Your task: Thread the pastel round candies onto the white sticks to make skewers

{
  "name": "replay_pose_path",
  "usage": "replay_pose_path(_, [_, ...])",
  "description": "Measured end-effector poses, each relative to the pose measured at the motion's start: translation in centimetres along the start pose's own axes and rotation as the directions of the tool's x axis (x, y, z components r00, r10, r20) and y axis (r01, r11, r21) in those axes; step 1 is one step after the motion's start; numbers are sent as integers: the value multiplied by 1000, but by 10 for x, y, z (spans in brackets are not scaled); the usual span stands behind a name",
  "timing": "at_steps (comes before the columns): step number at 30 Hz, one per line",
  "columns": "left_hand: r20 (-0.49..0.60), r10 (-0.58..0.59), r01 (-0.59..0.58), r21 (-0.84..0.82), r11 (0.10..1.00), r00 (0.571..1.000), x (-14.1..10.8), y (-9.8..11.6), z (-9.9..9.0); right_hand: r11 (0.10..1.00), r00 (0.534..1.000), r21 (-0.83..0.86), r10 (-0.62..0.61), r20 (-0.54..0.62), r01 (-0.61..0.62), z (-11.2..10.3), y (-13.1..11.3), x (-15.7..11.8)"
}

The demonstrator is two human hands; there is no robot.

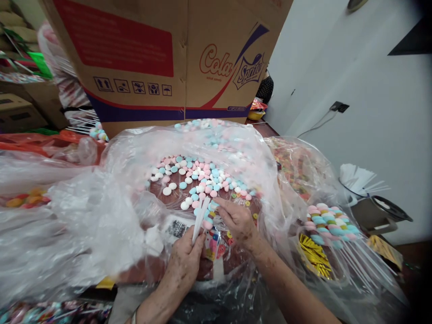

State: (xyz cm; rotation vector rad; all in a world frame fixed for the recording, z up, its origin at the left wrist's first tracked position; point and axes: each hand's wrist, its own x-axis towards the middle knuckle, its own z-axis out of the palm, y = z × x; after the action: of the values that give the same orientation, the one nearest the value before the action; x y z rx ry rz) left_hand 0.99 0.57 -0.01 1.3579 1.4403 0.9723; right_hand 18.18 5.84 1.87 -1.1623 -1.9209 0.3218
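Observation:
My left hand (pixel 187 254) is closed around a few thin white sticks (pixel 200 218), which point up and away from me. Just right of them, my right hand (pixel 238 220) has its thumb and index finger pinched at a light blue candy (pixel 212 206). Below that fingertip sits a short row of pink, blue and yellowish candies (pixel 208 220); whether it is on a stick I cannot tell. Ahead of both hands, many loose pink, white and blue round candies (pixel 202 177) spread over the brown tabletop inside an opened clear plastic bag (pixel 135 148).
A large cardboard box (pixel 141 58) stands behind the candies. At right are finished candy sticks (pixel 332 222), a tray of gold twist ties (pixel 313 254) and a container of white sticks (pixel 357 180). Crumpled plastic (pixel 67 234) covers the left side.

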Motion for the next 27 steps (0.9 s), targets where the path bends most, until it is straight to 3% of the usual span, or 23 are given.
replay_pose_path(4, [7,-19,18,34,999,1000,1,-4,-1,990,992,-71,-123,36,125,5,-13,-5])
replay_pose_path(8, [9,-40,39,32,999,999,3,-11,-1,991,987,-57,-112,113,119,11,-22,-12])
replay_pose_path(13, [28,-67,69,-86,994,997,2,-11,0,993,981,-102,73,182,-55,-19,-14,-6])
replay_pose_path(16, [33,-99,102,-141,985,995,1,-7,0,921,949,-354,245,199,-164,-51,2,2])
replay_pose_path(19, [30,-121,124,-164,979,992,-1,-1,1,773,848,-630,377,372,-67,-71,20,3])
replay_pose_path(21, [1,-129,127,-167,978,992,-3,2,2,709,792,-705,415,447,25,-74,28,-1])
replay_pose_path(27, [16,-148,149,-157,976,989,-6,7,3,673,812,-733,374,448,95,-63,41,-13])
